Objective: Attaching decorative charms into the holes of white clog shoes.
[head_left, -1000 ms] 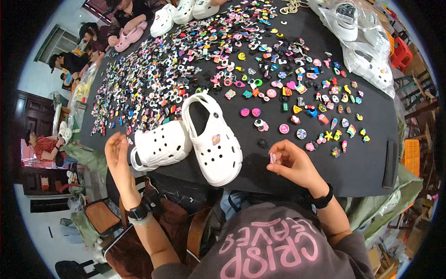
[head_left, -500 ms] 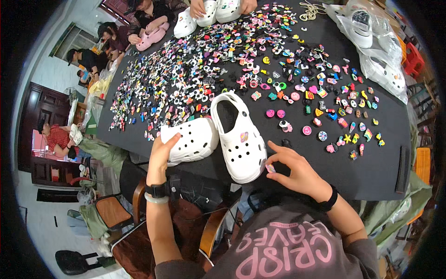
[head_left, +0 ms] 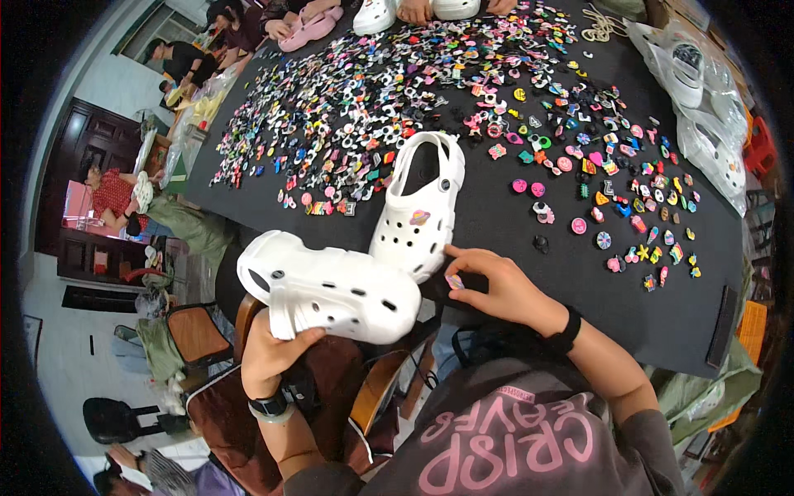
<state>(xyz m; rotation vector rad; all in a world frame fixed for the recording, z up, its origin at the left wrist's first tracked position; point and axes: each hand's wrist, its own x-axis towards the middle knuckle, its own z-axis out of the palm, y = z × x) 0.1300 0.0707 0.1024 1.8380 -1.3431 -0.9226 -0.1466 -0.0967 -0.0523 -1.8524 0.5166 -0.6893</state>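
Observation:
My left hand (head_left: 273,355) grips a white clog (head_left: 351,293) by its heel end, thumb along its lower side. That clog is tipped on its side, its toe towards the right, in front of the table's near edge. Behind its toe a second white clog (head_left: 405,248) lies on the black tabletop, toe towards me. A planet-shaped shoe charm (head_left: 420,217) sits on its upper. My right hand (head_left: 504,289) is beside this clog's toe, thumb and forefinger pinching a small pale pink and purple shoe charm (head_left: 454,282).
Masses of loose shoe charms (head_left: 331,140) cover the black table (head_left: 496,339). Bagged white clogs (head_left: 711,149) lie at the right edge, near a coil of cord (head_left: 604,25). Across the table, a co-worker's hands hold a pink clog (head_left: 310,29). A wooden chair (head_left: 198,337) stands left.
My left hand has drawn its clog nearer to me and rolled it onto its side. The charmed clog has shifted slightly away. My right hand still pinches the charm.

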